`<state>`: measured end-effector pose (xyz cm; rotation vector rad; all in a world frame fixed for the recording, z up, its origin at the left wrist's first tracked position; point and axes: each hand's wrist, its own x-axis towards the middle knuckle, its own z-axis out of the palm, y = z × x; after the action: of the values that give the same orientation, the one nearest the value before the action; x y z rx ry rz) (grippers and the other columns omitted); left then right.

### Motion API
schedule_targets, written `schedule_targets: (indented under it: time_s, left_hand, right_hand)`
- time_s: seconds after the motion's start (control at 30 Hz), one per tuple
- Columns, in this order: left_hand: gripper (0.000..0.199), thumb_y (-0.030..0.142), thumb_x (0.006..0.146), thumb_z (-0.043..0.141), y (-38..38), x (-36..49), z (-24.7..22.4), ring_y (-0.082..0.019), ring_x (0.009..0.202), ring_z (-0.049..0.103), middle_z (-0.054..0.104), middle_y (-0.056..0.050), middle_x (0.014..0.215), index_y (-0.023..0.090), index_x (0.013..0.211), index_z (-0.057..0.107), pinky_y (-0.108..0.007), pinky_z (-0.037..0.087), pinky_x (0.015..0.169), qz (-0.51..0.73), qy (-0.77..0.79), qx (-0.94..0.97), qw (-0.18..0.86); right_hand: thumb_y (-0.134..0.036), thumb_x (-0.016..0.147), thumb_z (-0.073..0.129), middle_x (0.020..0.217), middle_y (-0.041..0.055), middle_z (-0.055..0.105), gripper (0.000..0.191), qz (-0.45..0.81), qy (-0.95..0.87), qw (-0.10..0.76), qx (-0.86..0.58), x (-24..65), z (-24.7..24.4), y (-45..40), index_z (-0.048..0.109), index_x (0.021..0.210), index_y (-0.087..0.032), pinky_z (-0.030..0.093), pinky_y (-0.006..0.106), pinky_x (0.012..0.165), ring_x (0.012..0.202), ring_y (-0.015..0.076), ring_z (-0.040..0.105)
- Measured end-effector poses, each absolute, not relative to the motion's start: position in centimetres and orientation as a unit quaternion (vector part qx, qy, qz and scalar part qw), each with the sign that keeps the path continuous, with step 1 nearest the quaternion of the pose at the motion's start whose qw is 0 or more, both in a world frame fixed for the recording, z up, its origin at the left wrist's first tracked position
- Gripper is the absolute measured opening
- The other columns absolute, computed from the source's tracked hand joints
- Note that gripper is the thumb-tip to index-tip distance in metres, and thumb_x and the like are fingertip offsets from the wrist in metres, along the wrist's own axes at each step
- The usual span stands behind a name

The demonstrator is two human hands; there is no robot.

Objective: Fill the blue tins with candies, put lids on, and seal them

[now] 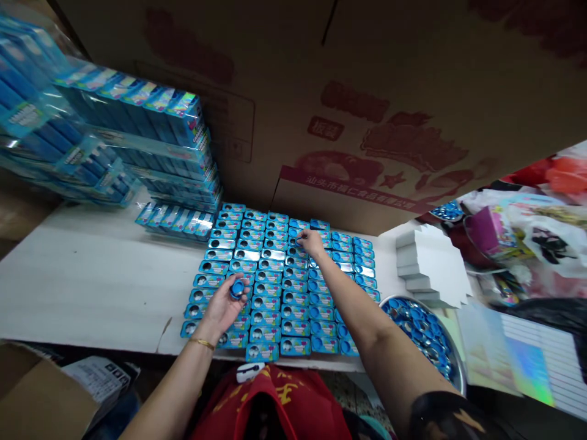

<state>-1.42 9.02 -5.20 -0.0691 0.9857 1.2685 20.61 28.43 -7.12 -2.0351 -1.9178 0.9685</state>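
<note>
Tins (296,346) lie long axes left-right; left hand (224,305) cradles a blue cap (237,289); right hand (312,243), grip unclear

Beyond the right hand (310,242), much of the background is taken up by a large brown carton (413,85) printed in red. Ahead and to the left of the left hand (225,308), clear-wrapped blue packs (160,125) are piled up. To the right of the right hand, white cards (433,263) are stacked in uneven steps; farther right, a pink box (488,230) and a white plastic bag (554,241) are jumbled together. To the left of the left hand and nearer the body, a cardboard box (41,397) is partly cut off by the view's edge.
</note>
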Motion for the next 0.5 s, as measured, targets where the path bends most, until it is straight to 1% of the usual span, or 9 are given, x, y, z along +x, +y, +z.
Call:
schedule_targets:
  time_s: [0.1, 0.17, 0.27, 0.37, 0.5]
  left_hand:
    - [0.017, 0.014, 0.078, 0.051, 8.7, -1.8, -5.0, -0.015, 0.072, 0.062, 0.063, -0.010, 0.083, 0.011, 0.091, 0.062, -0.025, 0.052, 0.060, 0.575, 0.418, -0.040, 0.702]
    - [0.020, 0.011, 0.079, 0.049, 8.5, -2.1, -4.7, -0.017, 0.081, 0.062, 0.064, -0.011, 0.085, 0.010, 0.093, 0.062, -0.029, 0.053, 0.070, 0.583, 0.402, -0.048, 0.705]
    - [0.023, 0.006, 0.078, 0.047, 8.3, -2.4, -4.3, -0.018, 0.088, 0.062, 0.064, -0.011, 0.088, 0.010, 0.095, 0.062, -0.032, 0.053, 0.078, 0.586, 0.387, -0.048, 0.710]
    - [0.021, 0.007, 0.078, 0.051, 8.3, -2.5, -4.2, -0.019, 0.090, 0.062, 0.064, -0.010, 0.089, 0.012, 0.095, 0.062, -0.030, 0.053, 0.077, 0.586, 0.396, -0.038, 0.706]
    - [0.018, 0.011, 0.077, 0.056, 8.5, -2.0, -4.4, -0.016, 0.081, 0.063, 0.065, -0.008, 0.087, 0.015, 0.095, 0.061, -0.025, 0.053, 0.066, 0.576, 0.405, -0.022, 0.710]
  right_hand:
    - [-0.015, 0.071, 0.060, 0.092, 0.0053, 0.065, 0.012, 0.269, -0.659, 0.024, -0.702, 19.7, -6.8, 29.4, 0.061, 0.083, -0.017, 0.045, 0.026, 0.075, 0.093, 0.0190, 0.059]
    - [-0.017, 0.067, 0.065, 0.096, 0.0084, 0.064, 0.019, 0.247, -0.659, -0.026, -0.709, 18.8, -6.6, 30.1, 0.061, 0.086, -0.017, 0.044, 0.029, 0.078, 0.097, 0.0218, 0.058]
    - [-0.020, 0.063, 0.071, 0.100, 0.0130, 0.063, 0.031, 0.234, -0.649, -0.094, -0.718, 17.6, -6.4, 31.0, 0.062, 0.092, -0.015, 0.044, 0.029, 0.078, 0.098, 0.0236, 0.058]
    - [-0.023, 0.063, 0.072, 0.101, 0.0133, 0.063, 0.035, 0.230, -0.638, -0.132, -0.723, 17.3, -5.9, 31.7, 0.062, 0.094, -0.014, 0.044, 0.028, 0.077, 0.096, 0.0227, 0.059]
    - [-0.028, 0.066, 0.071, 0.106, 0.0127, 0.061, 0.042, 0.221, -0.644, -0.134, -0.720, 17.8, -4.8, 31.0, 0.058, 0.104, -0.016, 0.044, 0.029, 0.078, 0.099, 0.0224, 0.057]
